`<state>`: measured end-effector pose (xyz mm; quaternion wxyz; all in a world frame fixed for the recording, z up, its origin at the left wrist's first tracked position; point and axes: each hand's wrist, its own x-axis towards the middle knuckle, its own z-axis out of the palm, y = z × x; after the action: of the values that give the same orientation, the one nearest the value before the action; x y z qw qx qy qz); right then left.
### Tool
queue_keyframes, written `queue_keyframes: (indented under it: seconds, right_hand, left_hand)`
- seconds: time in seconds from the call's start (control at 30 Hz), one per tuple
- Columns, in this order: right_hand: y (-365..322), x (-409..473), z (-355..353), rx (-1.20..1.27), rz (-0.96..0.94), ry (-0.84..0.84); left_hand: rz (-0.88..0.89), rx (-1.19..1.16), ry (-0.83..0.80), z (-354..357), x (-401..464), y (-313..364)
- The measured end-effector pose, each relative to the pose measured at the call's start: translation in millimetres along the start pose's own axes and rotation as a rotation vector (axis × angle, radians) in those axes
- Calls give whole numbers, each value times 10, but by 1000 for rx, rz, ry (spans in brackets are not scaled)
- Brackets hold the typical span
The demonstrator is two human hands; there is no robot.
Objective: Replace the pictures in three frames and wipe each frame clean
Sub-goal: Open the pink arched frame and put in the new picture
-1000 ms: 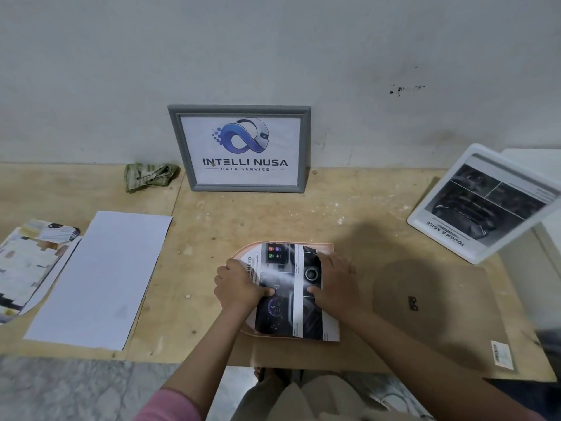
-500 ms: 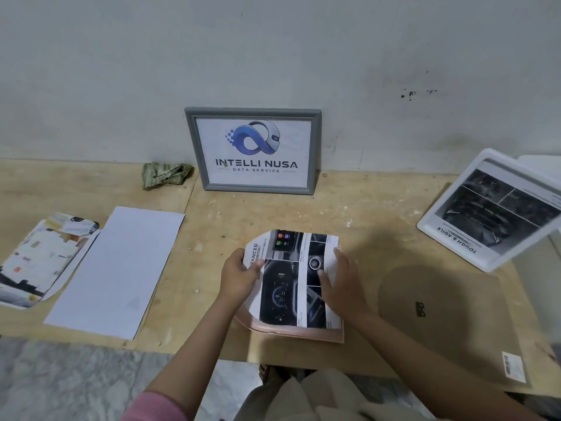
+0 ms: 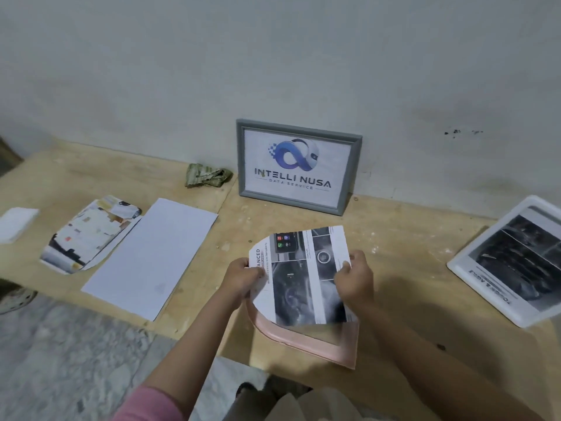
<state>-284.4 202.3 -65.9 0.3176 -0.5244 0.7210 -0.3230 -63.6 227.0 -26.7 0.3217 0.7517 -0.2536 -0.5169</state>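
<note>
I hold the printed picture (image 3: 303, 275) up over the pink frame (image 3: 306, 341), which lies flat at the counter's (image 3: 409, 253) near edge. My left hand (image 3: 243, 278) pinches the sheet's left edge, my right hand (image 3: 355, 276) pinches its right edge. At the back edge a grey frame (image 3: 299, 167) with a logo leans on the wall, a crumpled green cloth (image 3: 208, 175) just beside it. Toward the left end lie a blank white sheet (image 3: 151, 256) and, touching it, a cut-out picture (image 3: 88, 235). At the right end rests a white frame (image 3: 513, 265), tilted.
</note>
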Motion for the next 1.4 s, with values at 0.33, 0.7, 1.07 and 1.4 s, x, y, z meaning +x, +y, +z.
queue_keyframes:
  seconds: [0.33,0.7,1.07,1.4]
  right_hand:
    - [-977,115,873,-61,-202,-242]
    - [-2144,115,2769,-248,-379,-459]
    - [-2488,229,3638,-489,-446,-525]
    - [-2472,182,3715,-792,-578,-451]
  left_hand:
    - [-7,27,123,-1170,91,-176]
    - [-93,78,282,-2710,702,-588]
    - [-181,243,136,-3081,1044,-676]
    - [-29,641,217,-3043,1144,-638]
